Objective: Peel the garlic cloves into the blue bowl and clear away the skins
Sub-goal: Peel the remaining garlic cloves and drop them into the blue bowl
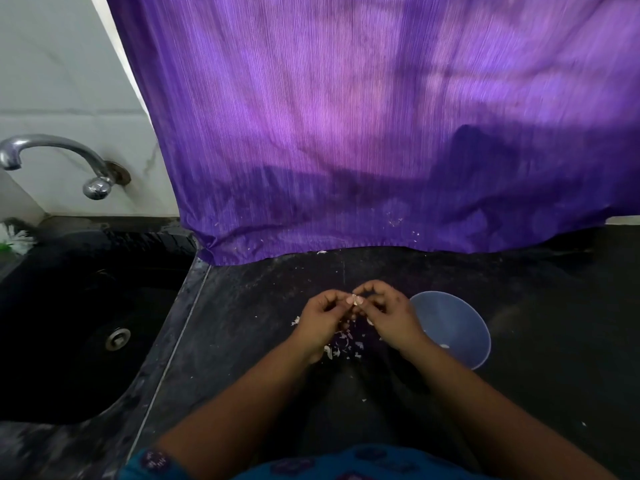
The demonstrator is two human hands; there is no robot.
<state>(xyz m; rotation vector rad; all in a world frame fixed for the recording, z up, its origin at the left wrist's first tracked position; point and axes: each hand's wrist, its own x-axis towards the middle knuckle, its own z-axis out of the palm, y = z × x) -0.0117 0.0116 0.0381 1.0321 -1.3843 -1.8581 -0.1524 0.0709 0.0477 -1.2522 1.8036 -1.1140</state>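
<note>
Far left: a black sink [69,306] with a chrome tap [52,157] above it. Its raised rim marks the left limit of the dark countertop [242,341]. A purple cloth [346,133] hangs along the back edge and closes off the rear.

Centre: the left hand [320,318] and the right hand [384,313] meet above the countertop with fingertips touching. Both hands have curled fingers that pinch one garlic clove [354,299] between them. The clove is small and partly covered, so its long axis cannot be told. A heap of loose skins [343,342] lies on the countertop directly below the hands, toward the person.

Right: the blue bowl [460,327] stands just beside the right hand, and the right wrist overlaps its near-left rim. One pale piece, probably a peeled clove, rests inside.

Judgement: the bowl lies to the right of the clove, so the right hand is the nearer one for the drop. The path is short and unobstructed. Open countertop continues right of the bowl. The skins lie between the forearms, well apart from the sink.
</note>
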